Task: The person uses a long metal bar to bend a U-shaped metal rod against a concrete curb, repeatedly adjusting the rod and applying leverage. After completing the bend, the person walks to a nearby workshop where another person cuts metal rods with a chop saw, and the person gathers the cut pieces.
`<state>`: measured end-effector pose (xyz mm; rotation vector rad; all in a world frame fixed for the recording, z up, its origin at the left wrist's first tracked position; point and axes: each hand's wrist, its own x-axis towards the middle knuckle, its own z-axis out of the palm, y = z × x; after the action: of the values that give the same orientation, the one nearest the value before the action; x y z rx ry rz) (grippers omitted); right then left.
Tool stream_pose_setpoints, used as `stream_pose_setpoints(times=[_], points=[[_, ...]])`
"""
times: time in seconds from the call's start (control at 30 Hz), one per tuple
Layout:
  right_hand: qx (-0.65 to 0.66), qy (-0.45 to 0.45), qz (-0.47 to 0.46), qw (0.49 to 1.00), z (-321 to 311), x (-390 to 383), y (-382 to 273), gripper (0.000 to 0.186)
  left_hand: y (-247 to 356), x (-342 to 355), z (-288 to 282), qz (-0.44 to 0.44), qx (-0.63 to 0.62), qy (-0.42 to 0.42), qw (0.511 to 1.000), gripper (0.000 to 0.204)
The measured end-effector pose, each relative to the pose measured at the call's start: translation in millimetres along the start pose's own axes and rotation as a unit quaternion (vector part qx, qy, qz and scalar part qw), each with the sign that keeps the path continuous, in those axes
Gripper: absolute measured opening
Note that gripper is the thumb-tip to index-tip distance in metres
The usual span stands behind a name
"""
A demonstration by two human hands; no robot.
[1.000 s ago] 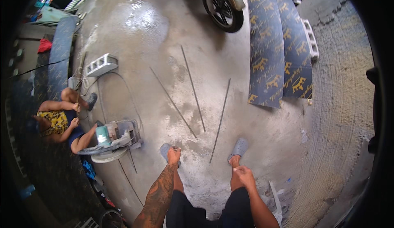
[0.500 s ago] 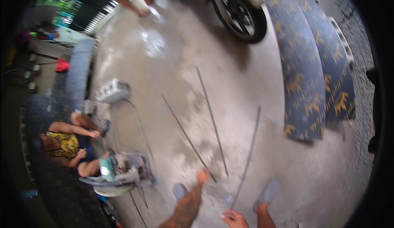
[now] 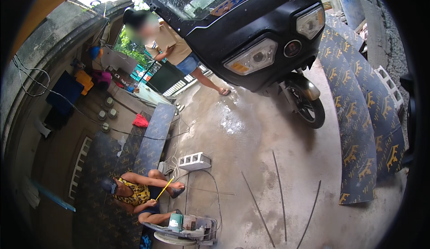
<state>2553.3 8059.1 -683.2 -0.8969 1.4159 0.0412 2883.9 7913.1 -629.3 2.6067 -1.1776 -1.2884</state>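
Observation:
Neither of my hands shows in the head view. Closest to the lower edge, three dark metal rods lie apart on the wet concrete: a left rod [image 3: 258, 208], a middle rod [image 3: 281, 194] and a right rod [image 3: 311, 213]. The lower ends of the left and right rods reach the picture's edge. To their left stands a cut-off saw [image 3: 193, 225] with a green motor. Beside it a seated person [image 3: 134, 191] in a yellow patterned top holds a yellow tape measure [image 3: 165, 188] stretched toward one foot.
A black vehicle [image 3: 251, 29] with a front wheel [image 3: 309, 108] stands ahead. Patterned dark boards [image 3: 354, 132] lie on the right. A hollow concrete block [image 3: 194, 161] sits near a cable [image 3: 218, 193] on the floor. Another person [image 3: 174, 54] stands behind the vehicle.
The view has tilted up and left. Both my hands, earlier low by the near ends of two rods, have dropped out of the picture. The seated person's yellow tape is now visible.

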Motion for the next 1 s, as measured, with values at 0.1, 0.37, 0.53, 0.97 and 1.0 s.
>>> stream_pose_setpoints(times=[0.1,0.37,0.53,0.97,1.0], points=[[0.074,-0.004,0.000,0.997,23,6,71,0.027,15,-24,-13,0.003,-0.004,0.009,1.000,0.025],[0.015,0.074,-0.050,0.996,-16,-45,1,0.024,63,-82,-36,0.058,-0.013,0.007,0.998,0.029],[-0.018,0.082,-0.085,0.993,-74,-102,-141,0.023,79,-138,-47,0.079,-0.060,0.016,0.995,0.032],[-0.140,0.090,-0.220,0.961,-127,-279,-289,0.026,28,-265,-138,0.088,-0.176,-0.072,0.978,0.051],[-0.153,0.081,-0.227,0.958,-128,-293,-290,0.026,6,-272,-156,0.111,-0.169,0.008,0.979,0.047]])
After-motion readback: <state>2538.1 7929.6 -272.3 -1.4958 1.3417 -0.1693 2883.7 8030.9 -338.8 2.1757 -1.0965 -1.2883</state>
